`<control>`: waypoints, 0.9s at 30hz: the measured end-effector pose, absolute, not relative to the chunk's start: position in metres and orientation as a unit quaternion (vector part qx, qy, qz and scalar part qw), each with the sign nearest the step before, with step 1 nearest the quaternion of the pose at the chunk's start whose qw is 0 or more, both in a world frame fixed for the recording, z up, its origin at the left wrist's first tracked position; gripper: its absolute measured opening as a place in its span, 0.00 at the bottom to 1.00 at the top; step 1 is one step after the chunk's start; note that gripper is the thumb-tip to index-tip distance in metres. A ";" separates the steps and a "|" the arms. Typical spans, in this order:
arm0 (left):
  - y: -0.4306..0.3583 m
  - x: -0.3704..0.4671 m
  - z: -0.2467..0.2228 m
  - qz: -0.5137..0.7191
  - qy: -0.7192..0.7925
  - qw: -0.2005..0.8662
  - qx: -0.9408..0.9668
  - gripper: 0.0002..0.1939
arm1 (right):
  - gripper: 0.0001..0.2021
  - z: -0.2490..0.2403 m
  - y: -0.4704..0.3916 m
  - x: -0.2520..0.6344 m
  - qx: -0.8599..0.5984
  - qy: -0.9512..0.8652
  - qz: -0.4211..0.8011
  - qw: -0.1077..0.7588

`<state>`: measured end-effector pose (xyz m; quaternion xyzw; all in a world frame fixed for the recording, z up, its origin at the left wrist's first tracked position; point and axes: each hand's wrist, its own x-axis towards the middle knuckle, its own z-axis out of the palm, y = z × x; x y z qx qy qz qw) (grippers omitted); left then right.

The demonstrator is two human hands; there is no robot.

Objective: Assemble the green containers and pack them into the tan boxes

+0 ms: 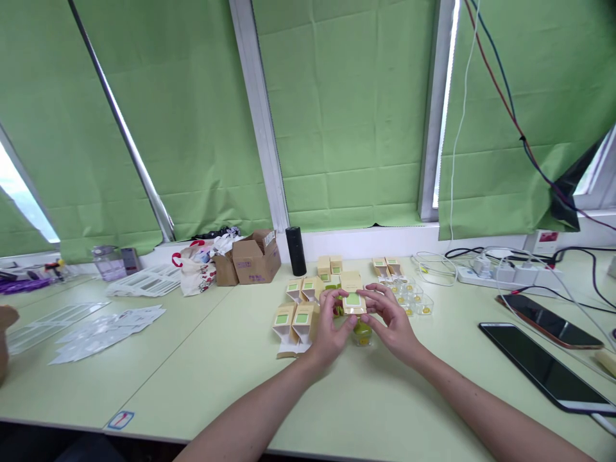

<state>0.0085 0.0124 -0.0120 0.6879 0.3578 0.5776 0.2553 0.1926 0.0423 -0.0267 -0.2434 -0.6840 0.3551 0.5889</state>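
Note:
Between my two hands is a small cream cardboard box (355, 309) with a green square on its face. My left hand (331, 324) grips its left side, thumb low and fingers at the upper edge. From the right, my right hand (389, 317) pinches the other side. Just below the box, a small clear container with green contents (362, 333) stands on the table, partly hidden by my hands. Several like boxes with open flaps (294, 321) stand left of my left hand. Beyond my right hand are several clear containers with yellow bits (414, 298).
More small boxes (330, 266) stand farther back, near a black cylinder (295, 251) and a brown carton (257, 258). At right lie two phones (543, 366), cables and a power strip (510, 277). Plastic sheets (113, 330) and a cloth bag (193, 273) are at left.

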 end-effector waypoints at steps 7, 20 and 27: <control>0.013 0.011 -0.011 0.585 0.370 0.247 0.678 0.21 | 0.20 -0.026 0.042 0.192 -0.250 -0.681 0.349 0.593; 0.015 0.012 -0.014 0.589 0.385 0.237 0.670 0.21 | 0.19 -0.027 0.043 0.192 -0.255 -0.677 0.354 0.592; 0.016 0.013 -0.014 0.594 0.384 0.234 0.667 0.19 | 0.19 -0.026 0.043 0.191 -0.259 -0.678 0.348 0.593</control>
